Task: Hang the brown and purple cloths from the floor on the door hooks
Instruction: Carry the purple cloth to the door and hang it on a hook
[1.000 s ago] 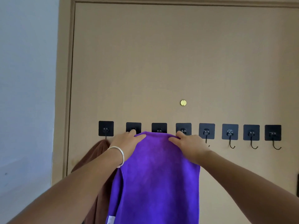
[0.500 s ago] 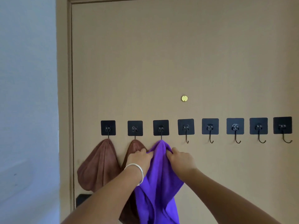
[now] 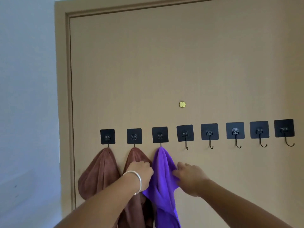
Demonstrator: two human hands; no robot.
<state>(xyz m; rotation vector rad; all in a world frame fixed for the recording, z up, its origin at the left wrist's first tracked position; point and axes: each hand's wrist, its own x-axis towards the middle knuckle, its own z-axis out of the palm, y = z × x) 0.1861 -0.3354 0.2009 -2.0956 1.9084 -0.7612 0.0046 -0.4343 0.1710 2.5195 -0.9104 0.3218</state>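
Note:
A purple cloth (image 3: 162, 163) hangs bunched from the third door hook (image 3: 160, 134). Two brown cloths hang beside it, one (image 3: 100, 171) from the first hook (image 3: 107, 136) and the other (image 3: 135, 155) from the second hook (image 3: 134, 136). My left hand (image 3: 141, 171), with a white bracelet on its wrist, has its fingers curled on the purple cloth's left edge, in front of the second brown cloth. My right hand (image 3: 189, 176) lies with loosely straight fingers against the purple cloth's right edge.
Several bare black hooks (image 3: 209, 134) run on to the right along the tan door (image 3: 164, 63). A small brass disc (image 3: 182, 104) sits above the row. The door frame (image 3: 65, 112) and a pale wall (image 3: 28, 96) are on the left.
The purple cloth went from spread across the hooks to hanging gathered on the third hook. Both hands slid down its sides, and my right hand's fingers loosened.

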